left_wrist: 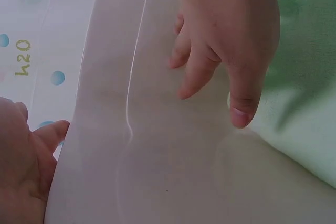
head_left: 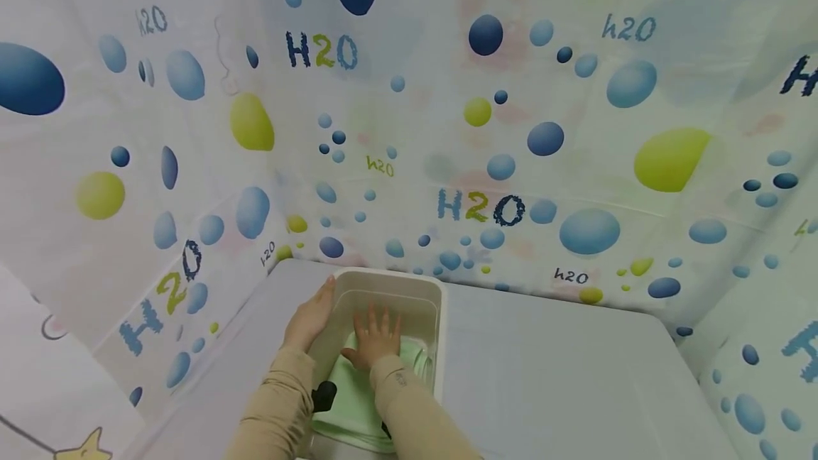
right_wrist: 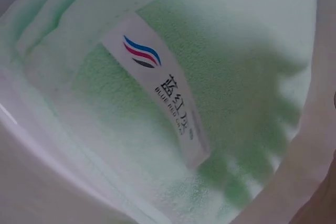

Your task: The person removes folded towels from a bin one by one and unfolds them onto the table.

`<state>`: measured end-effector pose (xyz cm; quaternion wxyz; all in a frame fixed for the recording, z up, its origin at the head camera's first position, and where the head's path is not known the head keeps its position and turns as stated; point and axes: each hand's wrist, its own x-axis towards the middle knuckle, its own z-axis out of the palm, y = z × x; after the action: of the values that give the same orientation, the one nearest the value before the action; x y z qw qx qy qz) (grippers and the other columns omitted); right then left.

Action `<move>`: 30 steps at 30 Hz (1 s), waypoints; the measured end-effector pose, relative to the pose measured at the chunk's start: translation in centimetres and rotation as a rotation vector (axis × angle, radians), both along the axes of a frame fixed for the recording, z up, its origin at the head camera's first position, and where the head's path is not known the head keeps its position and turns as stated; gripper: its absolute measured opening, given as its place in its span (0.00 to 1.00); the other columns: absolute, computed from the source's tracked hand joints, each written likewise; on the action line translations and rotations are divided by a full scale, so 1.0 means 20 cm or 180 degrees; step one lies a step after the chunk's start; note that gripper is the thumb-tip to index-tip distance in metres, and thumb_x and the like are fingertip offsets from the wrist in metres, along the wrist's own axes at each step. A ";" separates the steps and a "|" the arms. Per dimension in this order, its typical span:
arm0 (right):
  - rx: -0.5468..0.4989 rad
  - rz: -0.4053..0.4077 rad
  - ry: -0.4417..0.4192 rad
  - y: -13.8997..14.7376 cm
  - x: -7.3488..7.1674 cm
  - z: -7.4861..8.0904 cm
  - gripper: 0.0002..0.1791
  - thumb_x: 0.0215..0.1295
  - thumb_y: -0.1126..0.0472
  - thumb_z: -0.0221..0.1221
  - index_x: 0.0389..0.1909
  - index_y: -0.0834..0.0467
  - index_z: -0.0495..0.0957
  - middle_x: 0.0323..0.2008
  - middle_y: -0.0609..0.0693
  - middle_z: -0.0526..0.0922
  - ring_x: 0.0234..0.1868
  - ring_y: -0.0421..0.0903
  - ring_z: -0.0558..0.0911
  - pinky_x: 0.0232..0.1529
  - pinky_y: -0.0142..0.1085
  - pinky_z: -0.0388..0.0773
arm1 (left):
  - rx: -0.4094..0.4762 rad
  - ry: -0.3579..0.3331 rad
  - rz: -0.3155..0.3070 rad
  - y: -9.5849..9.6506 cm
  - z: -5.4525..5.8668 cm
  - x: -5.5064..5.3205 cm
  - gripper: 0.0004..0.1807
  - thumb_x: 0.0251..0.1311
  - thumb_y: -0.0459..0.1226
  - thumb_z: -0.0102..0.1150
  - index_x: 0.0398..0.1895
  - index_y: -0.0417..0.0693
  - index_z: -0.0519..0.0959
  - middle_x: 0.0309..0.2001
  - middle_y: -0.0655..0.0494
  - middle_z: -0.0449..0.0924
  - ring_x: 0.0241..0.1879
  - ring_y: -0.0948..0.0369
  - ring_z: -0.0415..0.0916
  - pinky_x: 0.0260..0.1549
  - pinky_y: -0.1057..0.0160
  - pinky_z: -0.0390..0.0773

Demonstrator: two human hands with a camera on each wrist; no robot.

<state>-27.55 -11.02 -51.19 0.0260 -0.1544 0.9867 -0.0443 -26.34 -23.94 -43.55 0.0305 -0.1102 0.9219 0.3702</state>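
A folded light green towel [head_left: 350, 396] lies inside a deep, off-white plastic bin [head_left: 441, 297]. Over its far end is my right hand [head_left: 377, 338], palm down with fingers spread toward the bin's far wall. In the left wrist view the right hand [left_wrist: 231, 24] hangs with its thumb close to the towel's edge [left_wrist: 310, 145]; whether it presses the cloth cannot be told. My left hand [head_left: 311, 314] lies along the outside of the bin's left wall, fingers extended near the rim. The right wrist view shows the towel [right_wrist: 220, 61] close up, with a white printed label [right_wrist: 157, 82] and hand shadows.
The bin stands on a white tabletop [head_left: 549, 360] that extends to the right. Behind and at both sides hang white curtains [head_left: 415, 119] printed with blue and green drops. A dark wrist device [head_left: 324, 397] sits by the left sleeve.
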 end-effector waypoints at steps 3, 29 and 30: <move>-0.0018 -0.0027 -0.0091 0.00 -0.01 0.00 0.38 0.60 0.31 0.47 0.70 0.39 0.54 0.74 0.44 0.47 0.75 0.52 0.49 0.72 0.54 0.47 | -0.0014 0.0041 0.0015 0.01 0.00 -0.01 0.42 0.64 0.65 0.11 0.72 0.53 0.51 0.68 0.37 0.56 0.65 0.34 0.55 0.63 0.37 0.56; -0.0629 -0.0285 -0.0981 -0.02 0.02 -0.02 0.39 0.63 0.35 0.47 0.69 0.54 0.57 0.70 0.58 0.59 0.71 0.60 0.56 0.69 0.58 0.49 | -0.0119 0.0240 -0.0115 0.02 0.00 0.03 0.35 0.69 0.59 0.15 0.73 0.53 0.49 0.69 0.41 0.56 0.63 0.34 0.59 0.60 0.36 0.60; -0.0654 -0.0289 -0.0991 -0.03 0.01 -0.02 0.39 0.64 0.36 0.47 0.70 0.54 0.57 0.70 0.58 0.59 0.71 0.60 0.56 0.69 0.59 0.49 | -0.0148 0.0263 -0.0126 0.02 0.00 0.02 0.35 0.69 0.58 0.15 0.73 0.53 0.49 0.69 0.41 0.56 0.63 0.34 0.59 0.60 0.36 0.60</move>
<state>-27.34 -11.56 -51.63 0.1605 -0.1028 0.9669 -0.1694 -25.88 -23.62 -43.53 -0.0029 -0.0773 0.9327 0.3522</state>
